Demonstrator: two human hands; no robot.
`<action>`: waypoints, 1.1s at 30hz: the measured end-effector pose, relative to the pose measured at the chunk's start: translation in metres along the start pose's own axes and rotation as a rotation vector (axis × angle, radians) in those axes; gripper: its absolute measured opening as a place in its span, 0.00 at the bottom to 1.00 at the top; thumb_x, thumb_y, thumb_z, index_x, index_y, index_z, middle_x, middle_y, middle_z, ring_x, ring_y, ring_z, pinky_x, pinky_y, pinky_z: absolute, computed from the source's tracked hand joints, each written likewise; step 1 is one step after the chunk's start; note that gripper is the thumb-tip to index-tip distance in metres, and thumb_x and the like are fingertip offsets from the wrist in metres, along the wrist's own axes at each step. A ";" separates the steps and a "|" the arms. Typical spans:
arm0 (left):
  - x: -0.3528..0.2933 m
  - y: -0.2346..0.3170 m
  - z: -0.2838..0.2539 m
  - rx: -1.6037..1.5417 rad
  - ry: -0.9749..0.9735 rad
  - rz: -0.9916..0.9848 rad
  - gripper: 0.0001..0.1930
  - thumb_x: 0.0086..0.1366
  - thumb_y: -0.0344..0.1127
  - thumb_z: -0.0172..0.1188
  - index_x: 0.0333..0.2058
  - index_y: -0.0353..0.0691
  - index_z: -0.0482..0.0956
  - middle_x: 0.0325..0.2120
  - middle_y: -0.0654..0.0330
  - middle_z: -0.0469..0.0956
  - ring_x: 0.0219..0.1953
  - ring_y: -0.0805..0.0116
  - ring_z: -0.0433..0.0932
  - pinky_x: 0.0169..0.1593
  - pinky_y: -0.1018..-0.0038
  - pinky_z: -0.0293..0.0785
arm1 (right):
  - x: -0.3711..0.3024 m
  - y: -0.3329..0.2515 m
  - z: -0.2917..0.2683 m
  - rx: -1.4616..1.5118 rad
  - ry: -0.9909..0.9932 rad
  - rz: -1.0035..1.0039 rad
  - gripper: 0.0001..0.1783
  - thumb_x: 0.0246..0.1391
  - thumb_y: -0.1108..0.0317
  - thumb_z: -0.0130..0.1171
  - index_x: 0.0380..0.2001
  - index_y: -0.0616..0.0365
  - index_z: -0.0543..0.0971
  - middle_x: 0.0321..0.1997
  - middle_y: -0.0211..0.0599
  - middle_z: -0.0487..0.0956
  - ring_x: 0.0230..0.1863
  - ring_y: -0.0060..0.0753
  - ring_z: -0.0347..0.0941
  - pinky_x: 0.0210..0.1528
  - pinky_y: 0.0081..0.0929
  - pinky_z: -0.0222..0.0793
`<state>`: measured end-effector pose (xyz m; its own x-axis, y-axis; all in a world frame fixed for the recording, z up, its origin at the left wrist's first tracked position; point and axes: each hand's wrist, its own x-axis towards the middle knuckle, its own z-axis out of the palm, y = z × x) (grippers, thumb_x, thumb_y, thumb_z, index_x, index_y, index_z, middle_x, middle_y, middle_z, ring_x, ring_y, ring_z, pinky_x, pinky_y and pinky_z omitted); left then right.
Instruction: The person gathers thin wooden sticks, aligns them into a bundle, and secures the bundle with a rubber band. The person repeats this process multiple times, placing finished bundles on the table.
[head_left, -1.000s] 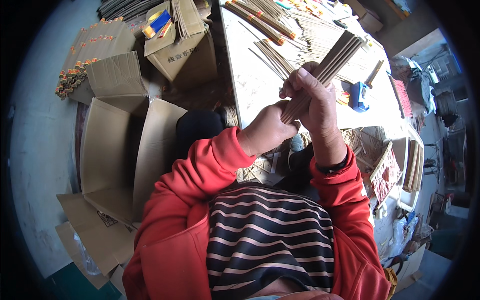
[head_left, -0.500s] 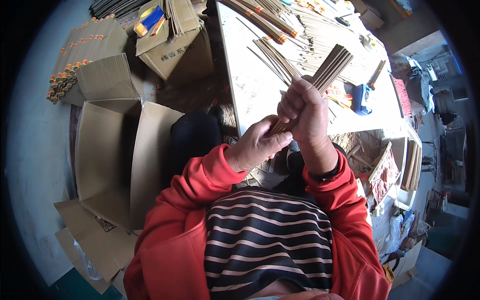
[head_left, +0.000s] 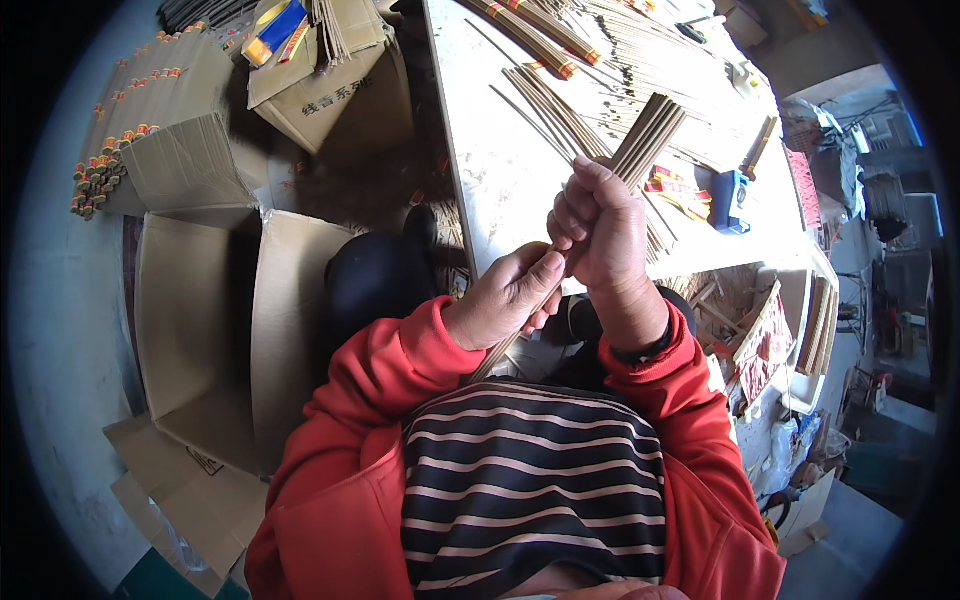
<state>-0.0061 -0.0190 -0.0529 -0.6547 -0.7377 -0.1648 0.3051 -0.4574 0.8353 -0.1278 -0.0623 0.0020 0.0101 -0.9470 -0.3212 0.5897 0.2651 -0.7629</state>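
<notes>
I hold a bundle of long thin brown sticks [head_left: 652, 134] slanting up over the edge of a white table [head_left: 490, 170]. My right hand [head_left: 600, 225] is closed round the bundle's middle. My left hand [head_left: 505, 300] grips the lower part of the same bundle near my chest, thumb and fingers pinched on it. The lower ends of the sticks run down toward my striped top and are partly hidden by my hands.
More stick bundles with coloured bands [head_left: 530, 35] and loose sticks lie on the table, plus a blue tool [head_left: 730, 200]. An open cardboard box [head_left: 200, 330] stands on the floor at left, another box [head_left: 320, 90] beyond it, and stacked packets [head_left: 130, 140] farther left.
Both hands have slid down and nearer to me along the bundle. The left hand has moved lower and closed on the sticks' lower part.
</notes>
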 end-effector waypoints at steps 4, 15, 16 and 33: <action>-0.002 0.001 0.003 0.020 0.071 0.005 0.20 0.67 0.52 0.36 0.34 0.38 0.63 0.17 0.64 0.66 0.16 0.81 0.62 0.19 0.86 0.59 | 0.001 0.001 0.002 -0.026 -0.025 -0.013 0.15 0.52 0.66 0.47 0.14 0.50 0.59 0.11 0.23 0.54 0.09 0.18 0.49 0.11 0.19 0.49; -0.003 0.000 0.003 -0.013 0.143 0.086 0.20 0.66 0.53 0.39 0.29 0.40 0.63 0.16 0.66 0.65 0.14 0.82 0.61 0.16 0.86 0.59 | 0.023 -0.018 0.000 -0.207 -0.205 -0.113 0.17 0.57 0.55 0.48 0.31 0.61 0.70 0.24 0.35 0.71 0.25 0.26 0.69 0.29 0.24 0.67; -0.003 0.004 0.003 -0.050 0.149 0.104 0.20 0.66 0.53 0.39 0.29 0.40 0.64 0.16 0.66 0.65 0.14 0.82 0.61 0.16 0.86 0.59 | 0.032 -0.026 -0.006 -0.197 -0.245 -0.207 0.20 0.57 0.54 0.48 0.37 0.63 0.69 0.30 0.39 0.73 0.32 0.29 0.70 0.35 0.26 0.67; -0.006 0.024 -0.003 -0.025 0.261 0.145 0.18 0.67 0.50 0.39 0.31 0.39 0.66 0.16 0.67 0.65 0.14 0.83 0.62 0.17 0.86 0.60 | 0.025 -0.026 -0.088 -1.467 -0.112 -0.764 0.06 0.46 0.68 0.61 0.28 0.56 0.78 0.29 0.33 0.77 0.35 0.29 0.71 0.39 0.25 0.65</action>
<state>0.0070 -0.0265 -0.0336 -0.4044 -0.8973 -0.1769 0.4017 -0.3480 0.8471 -0.2144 -0.0770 -0.0356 0.1879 -0.9207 0.3421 -0.7273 -0.3645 -0.5815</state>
